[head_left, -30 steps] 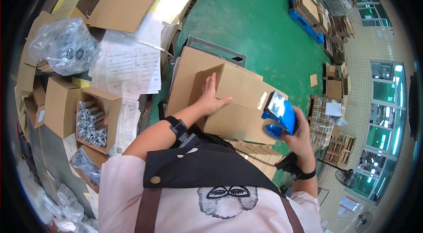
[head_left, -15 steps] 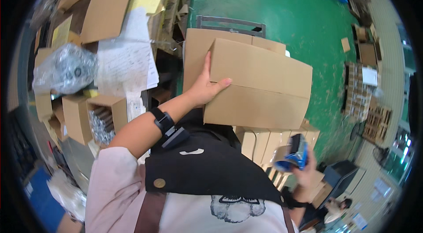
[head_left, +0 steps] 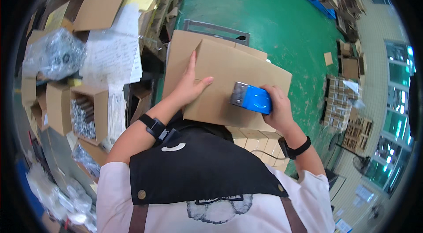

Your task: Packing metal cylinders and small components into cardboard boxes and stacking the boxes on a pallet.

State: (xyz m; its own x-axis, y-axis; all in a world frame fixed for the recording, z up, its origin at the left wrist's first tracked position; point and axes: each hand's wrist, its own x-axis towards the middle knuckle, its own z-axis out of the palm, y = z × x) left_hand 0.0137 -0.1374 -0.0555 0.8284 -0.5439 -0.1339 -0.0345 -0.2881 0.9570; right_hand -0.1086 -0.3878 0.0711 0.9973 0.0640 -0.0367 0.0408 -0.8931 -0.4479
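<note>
A large brown cardboard box (head_left: 242,65) sits in front of me with its top flaps closed along a centre seam. My left hand (head_left: 191,84) presses on its left side, thumb on top near the seam and fingers along the edge. In my right hand (head_left: 280,109) is a blue tape dispenser (head_left: 253,98) with a metal front end. It is over the right half of the box, close to the seam; whether it touches the cardboard I cannot tell. Behind this box stands another cardboard box (head_left: 177,59), partly covered.
Several smaller cartons (head_left: 260,140) stand below the box, nearer to me. A grey metal frame (head_left: 216,30) rises behind. At left, a bench holds papers (head_left: 110,57), a plastic-wrapped bundle (head_left: 61,54) and an open box of metal parts (head_left: 86,116). Stacked pallets (head_left: 359,131) stand at right.
My right hand has brought the tape dispenser up from the lower right to over the box. My left hand keeps its hold on the box; the whole view has shifted slightly.
</note>
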